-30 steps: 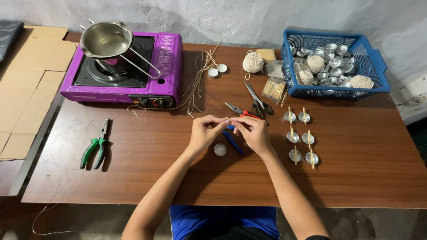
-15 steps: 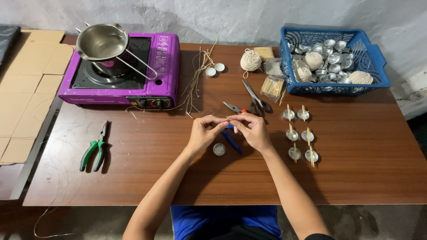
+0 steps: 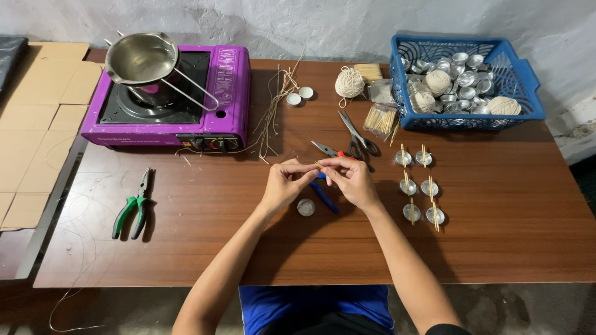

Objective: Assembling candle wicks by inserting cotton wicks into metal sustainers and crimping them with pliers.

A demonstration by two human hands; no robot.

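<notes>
Near the middle of the wooden table (image 3: 496, 248), the left hand (image 3: 282, 183) and right hand (image 3: 352, 180) met fingertip to fingertip, both pinched shut on a thin wooden stick (image 3: 320, 165) that lay level between them. A small round tin cup (image 3: 305, 207) sat on the table just below the hands, beside a blue-handled tool (image 3: 325, 197) partly hidden under the right hand. Six filled cups (image 3: 419, 186) stood toward the right edge.

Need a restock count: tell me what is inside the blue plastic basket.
The blue plastic basket holds many small round silver metal cups and three balls of pale twine. Whatever lies beneath them is covered.
</notes>
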